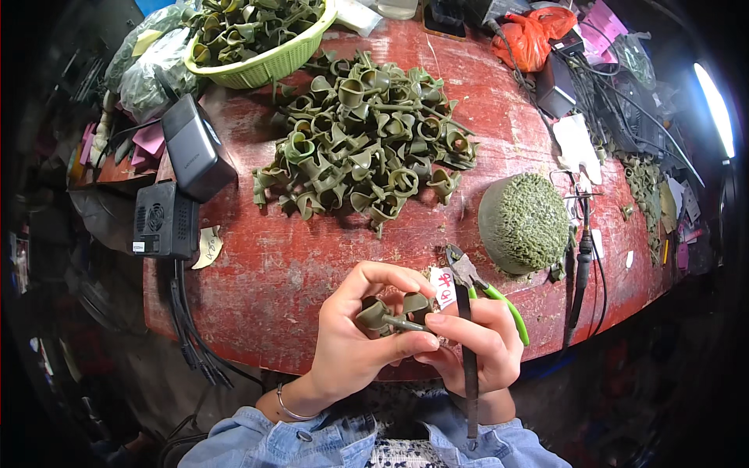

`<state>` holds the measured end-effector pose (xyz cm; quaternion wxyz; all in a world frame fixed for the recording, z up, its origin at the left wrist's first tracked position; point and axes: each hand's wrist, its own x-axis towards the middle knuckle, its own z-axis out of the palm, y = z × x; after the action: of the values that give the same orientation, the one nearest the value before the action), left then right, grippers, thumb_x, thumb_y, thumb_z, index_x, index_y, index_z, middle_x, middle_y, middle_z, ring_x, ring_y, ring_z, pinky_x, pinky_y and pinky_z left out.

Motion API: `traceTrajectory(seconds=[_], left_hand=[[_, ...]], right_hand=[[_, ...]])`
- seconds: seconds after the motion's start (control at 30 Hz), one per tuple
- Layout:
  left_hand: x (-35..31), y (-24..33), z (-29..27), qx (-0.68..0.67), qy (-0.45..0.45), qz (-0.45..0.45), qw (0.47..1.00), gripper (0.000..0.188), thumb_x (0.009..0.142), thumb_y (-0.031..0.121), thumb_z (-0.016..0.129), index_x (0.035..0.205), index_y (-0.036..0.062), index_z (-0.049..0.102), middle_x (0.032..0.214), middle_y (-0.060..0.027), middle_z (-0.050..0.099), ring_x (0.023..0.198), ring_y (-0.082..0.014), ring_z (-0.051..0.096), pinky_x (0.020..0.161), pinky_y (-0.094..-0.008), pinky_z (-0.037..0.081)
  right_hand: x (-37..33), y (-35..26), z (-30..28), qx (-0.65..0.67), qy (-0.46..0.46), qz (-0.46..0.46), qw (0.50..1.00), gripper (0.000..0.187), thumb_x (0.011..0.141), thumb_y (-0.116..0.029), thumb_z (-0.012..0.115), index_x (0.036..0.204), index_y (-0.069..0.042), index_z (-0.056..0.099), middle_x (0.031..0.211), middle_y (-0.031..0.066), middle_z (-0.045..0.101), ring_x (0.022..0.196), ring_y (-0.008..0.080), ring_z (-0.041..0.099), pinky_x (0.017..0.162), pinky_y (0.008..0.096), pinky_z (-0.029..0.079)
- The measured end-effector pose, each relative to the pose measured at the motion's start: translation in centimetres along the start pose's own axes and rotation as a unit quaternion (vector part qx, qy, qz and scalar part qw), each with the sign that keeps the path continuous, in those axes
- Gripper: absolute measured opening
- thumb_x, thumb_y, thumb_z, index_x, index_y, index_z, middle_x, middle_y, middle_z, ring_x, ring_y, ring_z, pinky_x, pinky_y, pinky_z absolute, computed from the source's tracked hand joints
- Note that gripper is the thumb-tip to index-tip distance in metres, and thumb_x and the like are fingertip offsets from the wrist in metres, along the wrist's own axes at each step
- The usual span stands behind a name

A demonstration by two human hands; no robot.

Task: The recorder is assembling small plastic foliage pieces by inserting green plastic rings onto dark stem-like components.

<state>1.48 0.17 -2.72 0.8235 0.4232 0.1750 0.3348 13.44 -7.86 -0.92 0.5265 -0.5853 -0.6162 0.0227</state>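
An olive-green piece with small flared cups and a thin stem [406, 321] is held between my two hands near the table's front edge. My left hand [351, 331] curls around its left part, fingers bent over the top and thumb along the stem. My right hand [485, 339] pinches its right end and also holds a long, flat, dark bar-shaped tool [470, 366], upright between the fingers. Whether that tool has a cutting edge I cannot tell. Just beyond the right hand lie cutting pliers [499, 300] with green handles, next to a small white tag [443, 285].
A heap of similar olive-green pieces [367, 140] covers the middle of the red table [257, 281]. A green basket [257, 72] of more stands far left. At right sits a round block with a crumbly green top [534, 222]. Black devices [165, 220] and cables are at left.
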Motion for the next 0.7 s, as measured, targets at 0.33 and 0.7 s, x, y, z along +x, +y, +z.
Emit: traceTrajectory(seconds=[0.33, 0.7], left_hand=[[-0.1, 1.0, 0.6, -0.13, -0.013, -0.095, 0.987, 0.066, 0.079, 0.044, 0.058, 0.118, -0.0069, 0.041, 0.097, -0.0068, 0.056, 0.073, -0.0102, 0.056, 0.067, -0.0232, 0.048], [-0.3, 1.3, 1.0, -0.011, 0.033, -0.028, 0.999, 0.044, 0.078, 0.017, 0.065, 0.108, -0.0115, 0.05, 0.091, -0.0174, 0.058, 0.07, -0.0172, 0.061, 0.049, -0.0233, 0.051]], right_hand=[[0.1, 0.3, -0.5, 0.048, 0.05, 0.065, 0.996, 0.022, 0.074, -0.006, 0.065, 0.096, -0.004, 0.062, 0.079, 0.0087, 0.059, 0.06, 0.0145, 0.054, 0.052, 0.0239, 0.044], [-2.4, 0.4, -0.3, 0.192, 0.117, 0.146, 0.963, 0.026, 0.081, -0.013, 0.058, 0.102, 0.004, 0.057, 0.065, 0.0066, 0.058, 0.055, 0.0127, 0.053, 0.055, 0.0229, 0.042]])
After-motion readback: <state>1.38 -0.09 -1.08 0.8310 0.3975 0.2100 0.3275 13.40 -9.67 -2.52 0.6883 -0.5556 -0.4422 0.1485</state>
